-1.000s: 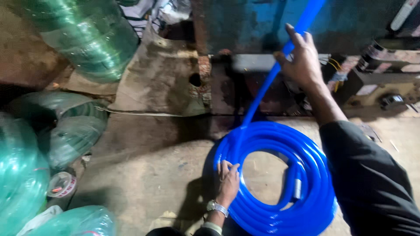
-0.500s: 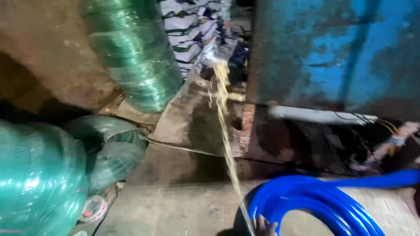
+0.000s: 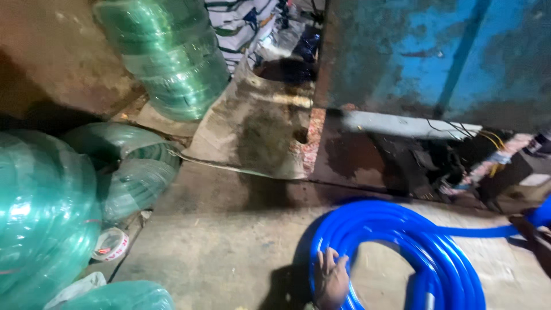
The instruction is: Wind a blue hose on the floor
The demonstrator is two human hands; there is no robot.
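A coil of bright blue hose point(image 3: 402, 241) lies on the concrete floor point(image 3: 229, 252) at the lower right. My left hand point(image 3: 331, 278) presses flat on the coil's near left side, fingers spread over the loops. A free length of the blue hose runs from the coil to the right edge, where my right hand point(image 3: 536, 235) grips it; only part of that hand shows.
Wrapped rolls of green hose stand at the left point(image 3: 46, 218) and upper middle point(image 3: 172, 54), another lies between them point(image 3: 129, 172). A roll of tape point(image 3: 110, 244) sits on the floor. A blue metal machine point(image 3: 436, 57) with wires point(image 3: 488, 155) fills the upper right.
The view has swung left and down. My right hand has dropped from high up on the hose to the right edge. My left hand stays on the coil.
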